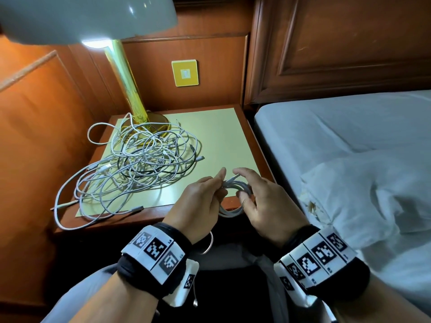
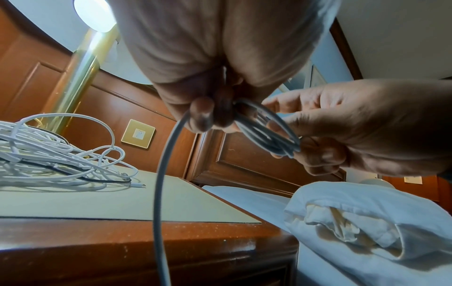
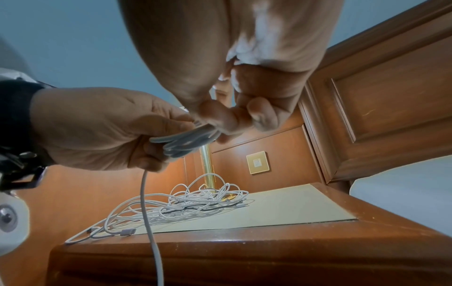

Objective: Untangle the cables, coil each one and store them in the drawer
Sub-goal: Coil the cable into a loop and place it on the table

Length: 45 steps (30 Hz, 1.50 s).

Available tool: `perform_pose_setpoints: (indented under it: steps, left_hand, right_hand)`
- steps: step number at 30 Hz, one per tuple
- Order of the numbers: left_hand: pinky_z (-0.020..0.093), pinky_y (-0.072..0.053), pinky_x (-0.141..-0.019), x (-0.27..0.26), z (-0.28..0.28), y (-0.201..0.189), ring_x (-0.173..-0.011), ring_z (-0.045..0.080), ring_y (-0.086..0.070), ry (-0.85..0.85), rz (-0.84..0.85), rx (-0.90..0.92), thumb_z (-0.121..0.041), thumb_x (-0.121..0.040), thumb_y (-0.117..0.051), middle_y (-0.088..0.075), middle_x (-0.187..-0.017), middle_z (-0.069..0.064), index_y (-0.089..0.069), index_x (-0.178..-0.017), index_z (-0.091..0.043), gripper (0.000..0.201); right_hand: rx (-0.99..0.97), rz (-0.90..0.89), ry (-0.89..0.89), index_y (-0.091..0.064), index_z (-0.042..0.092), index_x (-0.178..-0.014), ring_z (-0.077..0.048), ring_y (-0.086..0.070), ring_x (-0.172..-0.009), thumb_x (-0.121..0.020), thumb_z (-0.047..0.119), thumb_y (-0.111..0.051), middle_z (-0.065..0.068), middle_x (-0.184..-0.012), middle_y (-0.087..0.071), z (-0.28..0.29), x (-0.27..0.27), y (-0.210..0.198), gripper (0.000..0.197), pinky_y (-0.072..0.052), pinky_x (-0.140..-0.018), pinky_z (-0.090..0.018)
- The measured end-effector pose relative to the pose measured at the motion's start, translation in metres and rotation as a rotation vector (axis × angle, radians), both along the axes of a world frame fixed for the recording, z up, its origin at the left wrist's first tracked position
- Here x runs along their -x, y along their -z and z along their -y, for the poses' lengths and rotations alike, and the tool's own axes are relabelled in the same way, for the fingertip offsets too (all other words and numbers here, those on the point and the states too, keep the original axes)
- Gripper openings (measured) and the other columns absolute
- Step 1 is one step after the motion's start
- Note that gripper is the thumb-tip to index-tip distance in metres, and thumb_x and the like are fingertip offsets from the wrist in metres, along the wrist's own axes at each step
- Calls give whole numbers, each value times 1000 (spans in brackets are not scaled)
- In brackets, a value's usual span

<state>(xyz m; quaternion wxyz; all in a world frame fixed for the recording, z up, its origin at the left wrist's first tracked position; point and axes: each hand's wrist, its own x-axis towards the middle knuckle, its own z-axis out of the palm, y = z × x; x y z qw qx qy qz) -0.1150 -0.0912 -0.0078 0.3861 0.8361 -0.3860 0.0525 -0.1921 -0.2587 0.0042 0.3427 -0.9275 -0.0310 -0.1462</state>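
1. Coiling is in hand: the left hand (image 1: 200,201) and right hand (image 1: 263,199) both pinch a white cable coil (image 1: 235,190) between them, above the nightstand's (image 1: 210,136) front edge.
2. A loose tail (image 2: 161,174) hangs below the left grip; next, probably wind it in. The cable tangle (image 1: 140,164) lies beyond, left of the grip.

Overhead head view, upward wrist views

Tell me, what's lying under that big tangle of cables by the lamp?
The cable tangle rests on the nightstand's pale top and partly covers the lamp's brass base. Anything beneath its dense middle is hidden.
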Motion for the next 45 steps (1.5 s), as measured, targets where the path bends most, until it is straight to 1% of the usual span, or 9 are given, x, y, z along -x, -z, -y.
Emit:
perform_pose_setpoints:
  steps: [4,9,14,18,23,29,33,38,45]
  left_hand:
    - [4,-42,-78,2,1,1,-82,6,-59,25,12,-30,3,-94,-55,-60,-95,-3,-51,-143,-6,50]
    - [8,-40,-74,5,1,0,-88,10,-61,46,33,-172,0,-97,-56,-65,-103,5,-40,-151,-9,57]
    - [14,-35,-71,8,3,-7,-74,10,-51,28,-113,-160,-9,-101,-54,-59,-90,-7,-19,-158,-18,67]
    - [20,-44,-65,9,2,-6,-67,4,-57,66,-171,-131,-9,-100,-52,-63,-82,-8,-32,-131,-31,43]
    - [26,-43,-58,8,1,-11,-59,9,-52,115,-140,-163,-14,-98,-55,-57,-70,-4,-41,-105,-21,17]
    - [6,-30,-56,1,-5,-16,-56,1,-45,123,-17,4,-7,-93,-67,-51,-66,-22,-59,-96,-12,11]
    - [21,-42,-55,-1,-7,-15,-56,10,-51,138,-32,63,-13,-93,-70,-64,-72,-13,-60,-94,-18,11]
    - [44,-46,-58,-3,-11,-16,-60,33,-53,124,-88,130,-23,-91,-67,-68,-76,0,-58,-93,-28,11]
    - [24,-46,-63,1,-10,-18,-66,12,-57,123,-153,174,-18,-92,-69,-66,-83,-16,-64,-99,-23,10]
  right_hand:
    - [34,-11,18,-51,16,-123,-21,-62,-77,-95,15,-55,-7,-91,-66,-2,-2,1,29,-48,-71,-29]
    - [75,-119,13,-27,31,-149,-16,-60,-70,-96,14,-57,4,-78,-58,-5,-1,4,63,-51,-71,-30]
    - [102,-131,45,-40,30,-135,-22,-67,-85,-95,16,-55,-3,-95,-70,-3,1,2,45,-55,-79,-36]
    - [130,-232,44,-49,19,-101,-24,-61,-82,-94,24,-50,-2,-89,-63,-6,4,-5,8,-51,-74,-38]
    - [-17,-329,-14,-54,17,-80,-24,-58,-76,-91,29,-57,-2,-77,-59,1,1,-5,17,-46,-68,-36]
    - [-440,-459,-69,-62,16,-81,-9,-53,-62,-97,18,-55,3,-68,-59,3,0,-12,17,-41,-66,-33]
    - [-500,-442,-52,-62,12,-105,1,-47,-70,-104,19,-49,15,-78,-52,0,1,-15,16,-37,-72,-9]
    - [-482,-460,-133,-57,9,-86,0,-40,-51,-103,46,-40,14,-57,-49,-2,2,-18,44,-33,-52,-15]
    - [-317,-335,-75,-56,11,-83,-1,-45,-58,-91,59,-36,10,-65,-52,0,3,-19,52,-37,-60,-19]
